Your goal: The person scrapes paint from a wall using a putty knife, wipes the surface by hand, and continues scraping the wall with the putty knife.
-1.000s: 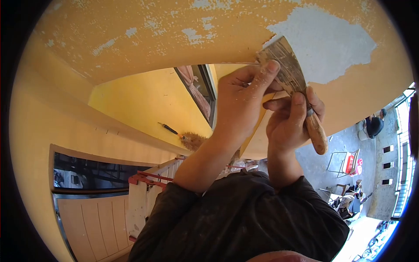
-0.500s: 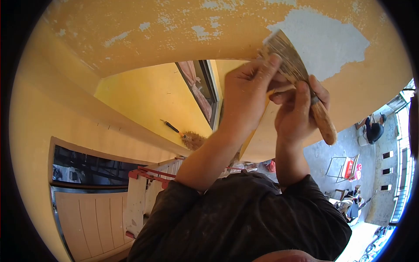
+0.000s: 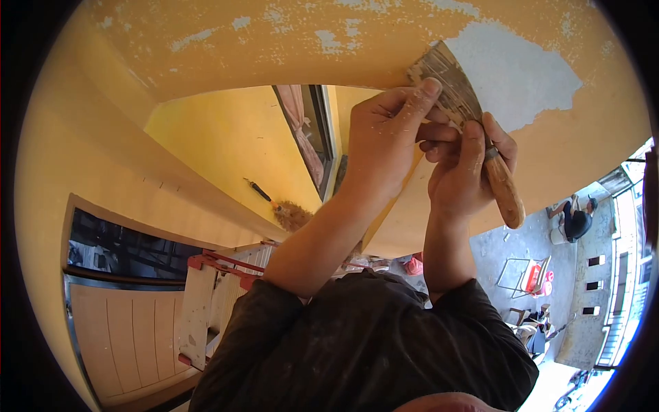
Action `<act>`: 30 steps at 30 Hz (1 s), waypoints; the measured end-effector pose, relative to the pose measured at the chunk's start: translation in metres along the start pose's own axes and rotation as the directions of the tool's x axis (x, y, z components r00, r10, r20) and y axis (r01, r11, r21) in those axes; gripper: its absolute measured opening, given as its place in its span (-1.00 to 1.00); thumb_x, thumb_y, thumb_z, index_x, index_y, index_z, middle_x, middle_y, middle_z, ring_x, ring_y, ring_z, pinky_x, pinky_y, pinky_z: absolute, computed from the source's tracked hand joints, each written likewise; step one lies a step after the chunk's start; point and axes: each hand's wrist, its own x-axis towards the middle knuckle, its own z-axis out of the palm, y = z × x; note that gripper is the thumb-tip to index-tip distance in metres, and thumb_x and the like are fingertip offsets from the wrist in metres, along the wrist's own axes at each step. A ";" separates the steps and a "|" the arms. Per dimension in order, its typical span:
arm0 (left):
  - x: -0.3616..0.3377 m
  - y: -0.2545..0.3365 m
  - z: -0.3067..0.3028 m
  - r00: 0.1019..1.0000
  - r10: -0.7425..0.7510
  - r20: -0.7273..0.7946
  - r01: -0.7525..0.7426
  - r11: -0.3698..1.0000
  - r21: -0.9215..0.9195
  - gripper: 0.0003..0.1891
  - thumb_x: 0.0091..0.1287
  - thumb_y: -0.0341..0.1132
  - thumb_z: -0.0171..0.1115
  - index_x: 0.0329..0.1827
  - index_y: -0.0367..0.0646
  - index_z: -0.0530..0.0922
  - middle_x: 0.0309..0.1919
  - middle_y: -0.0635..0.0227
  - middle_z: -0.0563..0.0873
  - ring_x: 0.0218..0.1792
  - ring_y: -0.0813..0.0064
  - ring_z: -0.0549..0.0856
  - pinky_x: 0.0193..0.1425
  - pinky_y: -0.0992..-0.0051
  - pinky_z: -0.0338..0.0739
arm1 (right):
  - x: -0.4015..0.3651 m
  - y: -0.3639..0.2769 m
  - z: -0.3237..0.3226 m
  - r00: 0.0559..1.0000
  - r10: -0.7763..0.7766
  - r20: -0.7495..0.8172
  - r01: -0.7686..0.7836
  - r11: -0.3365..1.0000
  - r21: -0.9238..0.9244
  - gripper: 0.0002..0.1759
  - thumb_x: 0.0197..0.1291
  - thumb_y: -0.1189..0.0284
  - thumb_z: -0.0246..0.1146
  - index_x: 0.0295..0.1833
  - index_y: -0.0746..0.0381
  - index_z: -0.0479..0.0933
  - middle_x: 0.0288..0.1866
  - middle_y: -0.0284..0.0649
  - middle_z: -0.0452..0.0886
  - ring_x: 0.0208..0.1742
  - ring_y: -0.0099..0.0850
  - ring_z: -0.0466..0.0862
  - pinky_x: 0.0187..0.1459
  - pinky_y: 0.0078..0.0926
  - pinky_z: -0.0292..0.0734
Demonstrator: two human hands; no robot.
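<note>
A scraper with a wide, paint-smeared blade (image 3: pixel 449 81) and a wooden handle is held up between both hands. My left hand (image 3: pixel 395 137) is closed at the blade's left edge, thumb on top and fingers partly behind. My right hand (image 3: pixel 463 165) grips the scraper where blade and handle meet, its thumb on the near side and a finger round the far side. Small pale flecks stick to the skin of my left hand. Behind the blade is a painted surface (image 3: pixel 329 69) with a bare whitish patch (image 3: pixel 522 75).
A red and white ladder (image 3: pixel 199 309) stands at lower left. A dark-handled tool (image 3: pixel 259 191) and a brown fuzzy clump (image 3: pixel 292 215) are near the yellow wall. A window with a pink curtain (image 3: pixel 292 110) lies beyond. Far right are a seated person (image 3: pixel 578 221) and a folding chair (image 3: pixel 525 276).
The view has shifted slightly, so the ladder and room appear further left. Both hands still hold the scraper, and my left fingers show a little more clearly against the blade.
</note>
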 end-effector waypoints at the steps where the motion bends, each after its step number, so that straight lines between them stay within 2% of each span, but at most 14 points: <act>1: -0.002 0.000 0.001 1.000 -0.026 -0.003 0.026 1.000 -0.018 -0.65 0.27 -0.15 0.25 -0.44 -0.32 0.54 -0.55 0.22 0.63 -0.60 0.43 0.66 -0.65 0.60 0.44 | 0.000 -0.004 -0.004 1.000 0.002 0.011 -0.002 0.998 -0.066 -0.78 0.26 0.69 -0.01 0.00 0.29 0.31 -0.40 0.16 0.61 -0.64 -0.41 0.57 -0.56 -0.58 0.53; 2: -0.003 0.001 0.002 0.999 -0.047 -0.005 0.047 0.998 -0.033 -0.65 0.26 -0.14 0.26 -0.44 -0.33 0.54 -0.56 0.21 0.63 -0.61 0.44 0.65 -0.65 0.61 0.44 | -0.001 -0.007 -0.007 1.000 -0.004 0.011 0.005 0.998 -0.067 -0.78 0.26 0.69 -0.01 0.00 0.29 0.31 -0.40 0.16 0.61 -0.64 -0.41 0.57 -0.56 -0.58 0.53; 4: -0.003 -0.003 0.001 0.997 -0.061 -0.036 0.061 0.998 -0.006 -0.65 0.27 -0.14 0.25 -0.43 -0.34 0.54 -0.55 0.19 0.64 -0.61 0.43 0.65 -0.65 0.60 0.44 | -0.002 -0.009 -0.011 0.999 0.018 -0.030 -0.022 0.991 -0.130 -0.79 0.25 0.60 0.06 0.00 0.27 0.35 -0.48 0.04 0.57 -0.67 -0.37 0.55 -0.64 -0.58 0.50; 7: -0.002 -0.005 0.000 0.999 -0.036 -0.020 0.036 0.999 -0.001 -0.66 0.28 -0.16 0.24 -0.43 -0.35 0.54 -0.52 0.16 0.65 -0.60 0.40 0.67 -0.63 0.57 0.47 | 0.000 0.002 -0.010 1.000 0.003 -0.022 -0.004 0.999 -0.037 -0.79 0.25 0.60 0.06 0.00 0.26 0.35 -0.47 0.05 0.58 -0.67 -0.36 0.56 -0.65 -0.59 0.50; 11: -0.004 -0.003 0.000 0.998 -0.061 -0.022 0.060 0.998 -0.024 -0.68 0.31 -0.18 0.20 -0.40 -0.32 0.56 -0.52 0.18 0.66 -0.60 0.42 0.67 -0.69 0.58 0.41 | -0.003 -0.001 -0.011 0.998 0.053 -0.030 -0.056 0.995 -0.083 -0.79 0.25 0.60 0.06 0.00 0.25 0.36 -0.48 0.03 0.58 -0.66 -0.34 0.57 -0.65 -0.59 0.49; 14: 0.000 -0.008 0.000 1.000 -0.018 -0.018 0.018 1.000 -0.018 -0.68 0.31 -0.18 0.20 -0.40 -0.32 0.56 -0.53 0.18 0.66 -0.60 0.43 0.67 -0.71 0.58 0.42 | 0.000 0.001 -0.009 0.999 0.035 -0.013 -0.035 0.999 -0.011 -0.79 0.25 0.58 0.09 0.00 0.23 0.36 -0.47 0.00 0.59 -0.67 -0.34 0.57 -0.67 -0.57 0.48; 18: -0.001 -0.007 -0.002 1.000 -0.019 -0.021 0.019 1.000 -0.003 -0.68 0.30 -0.17 0.21 -0.40 -0.33 0.55 -0.53 0.17 0.66 -0.62 0.43 0.66 -0.71 0.59 0.42 | -0.001 -0.003 -0.010 0.999 0.037 0.003 -0.037 0.998 -0.060 -0.81 0.25 0.56 0.09 -0.02 0.22 0.37 -0.47 -0.01 0.59 -0.67 -0.36 0.57 -0.67 -0.57 0.47; 20: -0.004 -0.008 -0.002 0.998 -0.058 -0.005 0.058 0.998 -0.027 -0.68 0.30 -0.17 0.21 -0.40 -0.31 0.55 -0.54 0.17 0.66 -0.64 0.43 0.65 -0.71 0.61 0.40 | 0.000 -0.005 -0.011 0.995 0.092 -0.040 -0.095 0.993 -0.077 -0.83 0.26 0.56 0.09 -0.04 0.21 0.37 -0.49 -0.02 0.59 -0.67 -0.37 0.56 -0.66 -0.56 0.46; 24: -0.004 -0.004 -0.001 0.997 -0.050 -0.052 0.050 0.999 0.004 -0.68 0.29 -0.15 0.23 -0.40 -0.29 0.55 -0.53 0.20 0.67 -0.67 0.48 0.64 -0.73 0.64 0.37 | 0.000 -0.006 -0.014 0.993 0.116 -0.007 -0.116 0.988 -0.102 -0.84 0.26 0.55 0.08 -0.04 0.21 0.37 -0.49 -0.01 0.59 -0.66 -0.36 0.57 -0.66 -0.58 0.46; 26: -0.005 -0.003 0.001 0.995 -0.091 -0.047 0.093 0.994 0.052 -0.68 0.28 -0.14 0.24 -0.40 -0.27 0.55 -0.53 0.24 0.67 -0.67 0.54 0.64 -0.74 0.68 0.34 | 0.003 -0.009 -0.017 0.994 0.109 -0.021 -0.110 0.994 -0.029 -0.83 0.25 0.63 0.08 -0.06 0.29 0.35 -0.51 -0.04 0.60 -0.70 -0.55 0.48 -0.66 -0.69 0.40; 27: -0.006 -0.004 -0.001 0.994 -0.094 -0.049 0.096 0.994 0.046 -0.68 0.28 -0.14 0.24 -0.40 -0.27 0.55 -0.53 0.24 0.67 -0.67 0.54 0.64 -0.74 0.68 0.34 | 0.003 -0.008 -0.005 0.990 0.119 -0.082 -0.123 0.992 -0.043 -0.84 0.24 0.62 0.09 -0.07 0.30 0.35 -0.51 -0.05 0.60 -0.71 -0.56 0.47 -0.67 -0.73 0.37; 30: -0.004 -0.004 -0.002 0.999 -0.041 -0.028 0.042 0.999 0.021 -0.68 0.27 -0.13 0.25 -0.39 -0.26 0.56 -0.52 0.26 0.68 -0.68 0.58 0.62 -0.72 0.70 0.33 | -0.002 -0.006 -0.011 0.996 0.087 -0.027 -0.090 0.989 -0.114 -0.84 0.24 0.62 0.11 -0.07 0.30 0.35 -0.51 -0.05 0.60 -0.71 -0.56 0.47 -0.68 -0.72 0.36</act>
